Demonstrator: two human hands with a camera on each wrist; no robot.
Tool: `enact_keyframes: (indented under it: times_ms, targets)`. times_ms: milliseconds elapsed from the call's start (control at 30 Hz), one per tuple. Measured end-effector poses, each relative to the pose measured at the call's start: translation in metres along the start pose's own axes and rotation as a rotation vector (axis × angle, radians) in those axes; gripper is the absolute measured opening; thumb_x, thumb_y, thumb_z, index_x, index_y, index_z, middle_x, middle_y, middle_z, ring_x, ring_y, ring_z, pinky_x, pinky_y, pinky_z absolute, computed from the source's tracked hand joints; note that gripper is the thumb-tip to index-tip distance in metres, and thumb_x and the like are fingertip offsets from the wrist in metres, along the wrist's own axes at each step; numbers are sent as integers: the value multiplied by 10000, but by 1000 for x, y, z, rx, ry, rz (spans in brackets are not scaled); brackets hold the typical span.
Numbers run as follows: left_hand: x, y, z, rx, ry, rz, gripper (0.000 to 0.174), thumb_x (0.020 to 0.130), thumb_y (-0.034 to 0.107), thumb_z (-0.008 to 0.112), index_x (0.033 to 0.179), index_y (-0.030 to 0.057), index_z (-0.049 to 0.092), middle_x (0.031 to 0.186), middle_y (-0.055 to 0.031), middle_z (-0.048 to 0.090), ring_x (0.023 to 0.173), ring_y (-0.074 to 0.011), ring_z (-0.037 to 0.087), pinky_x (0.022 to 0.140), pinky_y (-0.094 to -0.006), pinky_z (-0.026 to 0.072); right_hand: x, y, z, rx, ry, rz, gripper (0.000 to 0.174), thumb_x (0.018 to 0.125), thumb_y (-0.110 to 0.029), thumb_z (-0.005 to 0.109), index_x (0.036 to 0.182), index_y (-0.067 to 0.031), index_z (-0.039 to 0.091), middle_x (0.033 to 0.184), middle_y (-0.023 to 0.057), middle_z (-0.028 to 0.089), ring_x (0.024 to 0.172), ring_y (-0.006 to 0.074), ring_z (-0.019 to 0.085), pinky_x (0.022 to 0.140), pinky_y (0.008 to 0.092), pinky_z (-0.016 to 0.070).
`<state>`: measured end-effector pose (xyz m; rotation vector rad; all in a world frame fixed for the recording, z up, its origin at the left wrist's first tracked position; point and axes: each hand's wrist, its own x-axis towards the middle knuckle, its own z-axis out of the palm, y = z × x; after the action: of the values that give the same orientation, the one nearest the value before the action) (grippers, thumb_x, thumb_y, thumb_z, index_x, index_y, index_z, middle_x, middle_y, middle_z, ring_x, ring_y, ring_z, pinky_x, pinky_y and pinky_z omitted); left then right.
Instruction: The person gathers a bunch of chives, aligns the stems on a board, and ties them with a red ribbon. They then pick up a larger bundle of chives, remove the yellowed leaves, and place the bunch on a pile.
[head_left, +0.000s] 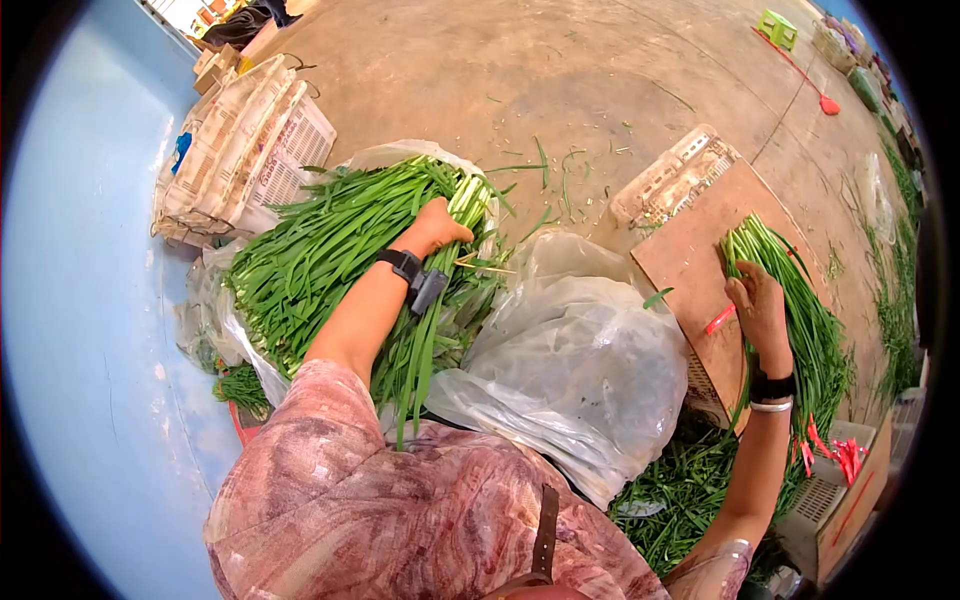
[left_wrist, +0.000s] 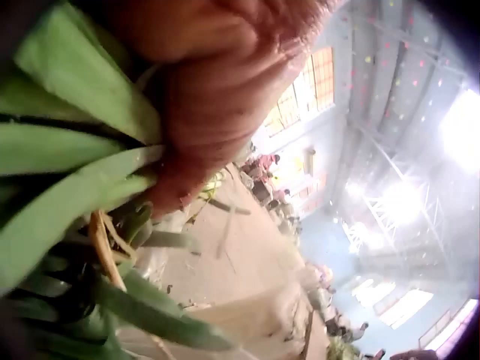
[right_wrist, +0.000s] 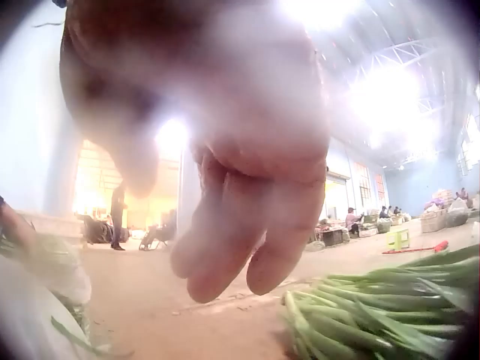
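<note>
A large heap of garlic chives (head_left: pixel 330 240) lies on plastic sheeting at the left, pale stems towards the upper right. My left hand (head_left: pixel 437 228) reaches into its stem end and grips some stalks, the fingers partly hidden among them. In the left wrist view, broad green leaves (left_wrist: pixel 67 180) press up beside that hand (left_wrist: pixel 217 90). On the brown board (head_left: pixel 690 250) at the right lies a bundle of chives (head_left: pixel 800 320). My right hand (head_left: pixel 760 305) is beside its stem end; in the right wrist view the fingers (right_wrist: pixel 262 247) hang loosely, holding nothing.
A clear plastic bag (head_left: pixel 590 340) bulges between the two piles. Stacked white crates (head_left: pixel 245 160) stand by the blue wall (head_left: pixel 90 280). A red strip (head_left: pixel 720 319) lies on the board. Loose chives (head_left: pixel 690 490) fill the area below it; a green stool (head_left: pixel 777 30) is far off.
</note>
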<state>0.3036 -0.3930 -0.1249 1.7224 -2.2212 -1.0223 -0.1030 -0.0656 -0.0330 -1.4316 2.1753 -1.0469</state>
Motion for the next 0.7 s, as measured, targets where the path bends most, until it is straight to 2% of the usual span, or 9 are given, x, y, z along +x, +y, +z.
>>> enact_keyframes:
  times_ms: [67, 100, 300, 433, 467, 500, 567, 600, 700]
  targets:
    - [3, -10, -7, -493, -152, 20, 419, 565, 29, 814, 947, -42, 657, 834, -109, 674, 713, -194, 636, 669, -328, 526, 9, -11, 10, 75, -21, -26, 336, 856, -76, 632, 1127, 104, 547, 844, 156, 657, 766, 165, 630, 684, 277, 499]
    - [-7, -1, -18, -572, -232, -14, 431, 638, -12, 780, 1040, -27, 625, 874, -93, 673, 725, -178, 639, 676, -320, 529, 13, -17, 15, 113, -33, -36, 338, 855, -73, 634, 1128, 106, 546, 862, 144, 658, 781, 160, 628, 693, 272, 500]
    - [-24, 3, -39, -831, -252, 15, 455, 693, 28, 771, 1103, -19, 578, 923, -81, 674, 789, -163, 650, 748, -276, 527, 31, -76, 46, 207, -164, -32, 357, 858, -73, 626, 1154, 107, 539, 926, 182, 661, 852, 196, 645, 748, 286, 511]
    - [-10, -24, -24, -874, -127, -34, 511, 674, 31, 785, 1133, -11, 566, 957, -76, 664, 818, -154, 643, 770, -279, 523, 48, -141, 104, 380, -273, -97, 394, 851, -116, 643, 1150, 118, 538, 964, 197, 663, 898, 227, 651, 767, 309, 518]
    - [-4, -31, -25, -914, -201, -16, 1098, 591, 66, 863, 1394, -149, 146, 1055, -191, 616, 873, -175, 627, 794, -291, 515, 59, -149, 130, 405, -306, -102, 432, 837, -146, 665, 1152, 120, 537, 979, 202, 659, 914, 230, 646, 776, 312, 517]
    - [-12, -23, -27, -920, -192, -23, 904, 618, 32, 836, 1340, -128, 316, 1018, -156, 635, 845, -165, 632, 760, -281, 525, 72, -153, 161, 430, -339, -108, 470, 823, -175, 687, 1154, 122, 535, 994, 207, 654, 931, 233, 641, 785, 314, 515]
    - [-23, -12, -32, -955, -243, 45, 649, 650, 7, 802, 1208, -94, 486, 962, -120, 653, 816, -151, 635, 730, -277, 531, 91, -187, 207, 403, -451, -39, 566, 787, -232, 736, 1183, 115, 527, 1032, 214, 645, 965, 241, 630, 794, 322, 516]
    - [-28, -6, -32, -942, -198, 88, 450, 672, -10, 776, 1075, -50, 579, 902, -77, 660, 778, -136, 630, 702, -277, 531, 102, -186, 243, 478, -370, -20, 560, 772, -240, 754, 1156, 111, 544, 997, 194, 654, 927, 233, 634, 771, 322, 518]
    - [-30, -4, -22, -813, -106, 169, 453, 603, 34, 777, 1015, -8, 593, 871, -51, 652, 740, -137, 611, 680, -287, 513, 128, -171, 348, 817, -83, 80, 462, 759, -210, 773, 1056, 91, 588, 908, 140, 667, 829, 209, 641, 706, 313, 522]
